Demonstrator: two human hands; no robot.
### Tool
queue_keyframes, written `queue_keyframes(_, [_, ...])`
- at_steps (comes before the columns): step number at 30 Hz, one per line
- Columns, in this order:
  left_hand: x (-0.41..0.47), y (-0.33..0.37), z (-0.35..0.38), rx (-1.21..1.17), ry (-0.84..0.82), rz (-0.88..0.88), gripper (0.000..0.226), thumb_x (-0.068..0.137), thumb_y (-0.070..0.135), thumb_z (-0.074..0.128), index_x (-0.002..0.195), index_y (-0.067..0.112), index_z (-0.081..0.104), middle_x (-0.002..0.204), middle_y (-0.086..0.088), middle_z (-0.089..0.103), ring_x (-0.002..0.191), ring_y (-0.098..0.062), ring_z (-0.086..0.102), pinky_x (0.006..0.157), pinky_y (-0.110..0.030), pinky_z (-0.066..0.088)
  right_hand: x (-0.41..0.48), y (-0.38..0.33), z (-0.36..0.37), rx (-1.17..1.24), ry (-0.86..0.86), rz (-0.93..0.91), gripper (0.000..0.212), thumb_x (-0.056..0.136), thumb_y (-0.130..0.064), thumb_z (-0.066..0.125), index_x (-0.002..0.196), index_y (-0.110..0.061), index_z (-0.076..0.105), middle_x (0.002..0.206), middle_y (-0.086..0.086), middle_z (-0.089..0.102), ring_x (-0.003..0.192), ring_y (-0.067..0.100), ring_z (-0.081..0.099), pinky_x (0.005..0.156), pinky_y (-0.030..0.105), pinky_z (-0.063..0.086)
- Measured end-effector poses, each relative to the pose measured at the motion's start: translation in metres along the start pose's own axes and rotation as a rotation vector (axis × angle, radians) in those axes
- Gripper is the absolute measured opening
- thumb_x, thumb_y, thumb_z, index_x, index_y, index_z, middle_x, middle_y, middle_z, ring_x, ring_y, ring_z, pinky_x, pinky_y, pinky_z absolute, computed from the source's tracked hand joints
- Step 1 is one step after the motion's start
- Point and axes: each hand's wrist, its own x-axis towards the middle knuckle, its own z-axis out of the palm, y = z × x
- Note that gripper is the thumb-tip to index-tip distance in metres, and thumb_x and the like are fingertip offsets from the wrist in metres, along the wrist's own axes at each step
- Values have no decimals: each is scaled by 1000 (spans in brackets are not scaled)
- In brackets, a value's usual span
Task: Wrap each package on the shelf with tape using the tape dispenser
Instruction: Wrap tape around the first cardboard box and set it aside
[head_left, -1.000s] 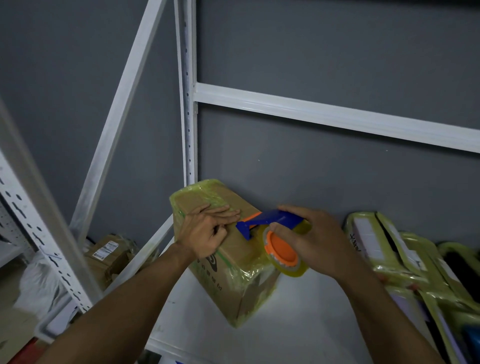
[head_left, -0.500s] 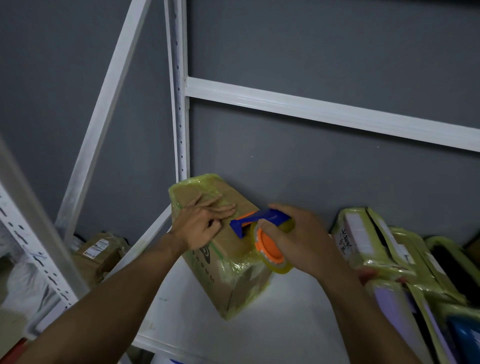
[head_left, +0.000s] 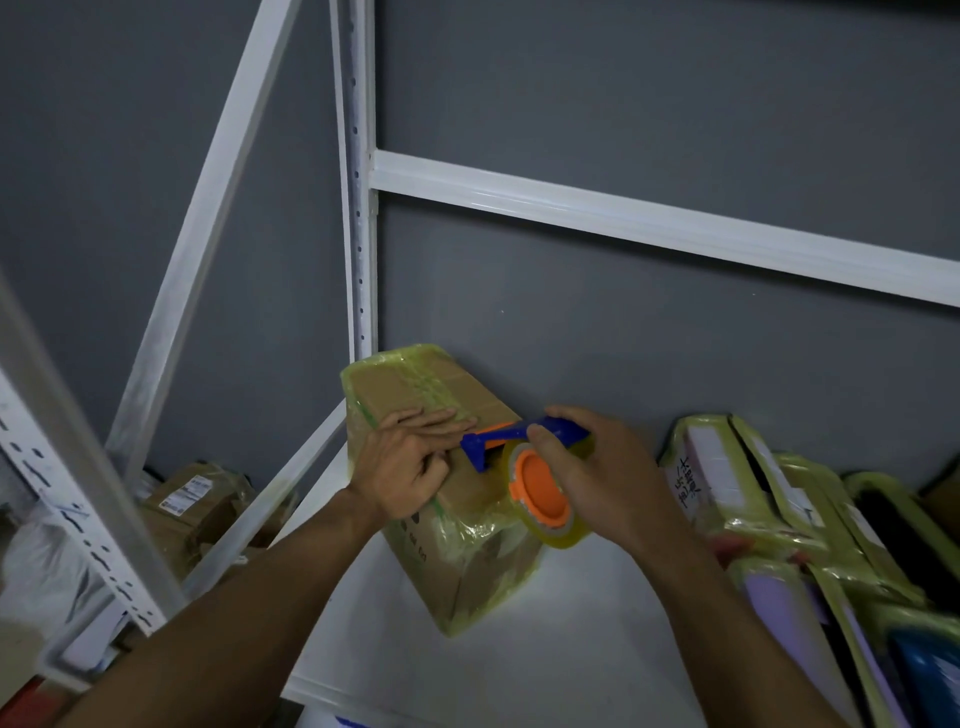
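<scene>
Center frame, left hand (head_left: 408, 467) pressed the box (head_left: 405, 387) flat-fingered, probably steadying it; right hand (head_left: 602, 478) gripped the tape dispenser (head_left: 540, 493).

On my feed the box (head_left: 415, 387) sits on the shelf (head_left: 519, 654), back near the wall (head_left: 649, 338), just right of the upright post (head_left: 362, 260). Left hand (head_left: 410, 467) lies on top of it, right hand (head_left: 608, 483) holds the tape dispenser (head_left: 535, 488) at its top right edge. More packages (head_left: 727, 483) lean to the right; a carton (head_left: 192, 499) sits lower left, past the post.

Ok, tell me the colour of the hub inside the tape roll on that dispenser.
Orange: the hub of the blue-handled tape dispenser, seen clearly in the head view.
</scene>
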Motion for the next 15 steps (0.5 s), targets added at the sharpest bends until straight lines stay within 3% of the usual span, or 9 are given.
queue_keyframes(2, [0,-1,2,9,-8,8,58,87,30,33,135,40,63,140,26,55,138,2,42,117,-29,25,-1,-1,-1,-13,-4,-3,40,94,-50,67,129,-31,66,122,-15,65,121,10,57,103,33,48])
queue_keyframes(4, [1,-3,2,7,-3,13,58,87,30,32,134,40,63,140,26,55,138,3,43,116,-28,25,-4,-3,-4,-21,8,-15,38,93,-47,70,127,-30,68,118,-16,66,116,8,59,105,34,49])
queue_keyframes(8, [7,-7,0,-22,20,-7,54,88,31,33,130,37,67,137,27,57,137,1,46,116,-34,29,-11,-1,-21,-64,68,-38,31,91,-42,73,119,-29,72,108,-20,67,96,-7,59,84,1,39])
queue_keyframes(11, [14,-7,0,-60,9,-1,54,88,32,34,129,35,68,137,25,57,137,0,46,116,-34,27,-19,5,-27,-70,59,-46,29,91,-42,74,117,-30,73,100,-26,65,93,-22,55,79,-5,36])
queue_keyframes(15, [16,-11,1,-46,-54,16,54,90,33,32,134,37,64,142,26,52,140,1,41,119,-40,27,-25,12,-24,-38,72,-43,28,92,-38,74,118,-27,73,102,-26,66,94,-28,52,79,-6,35])
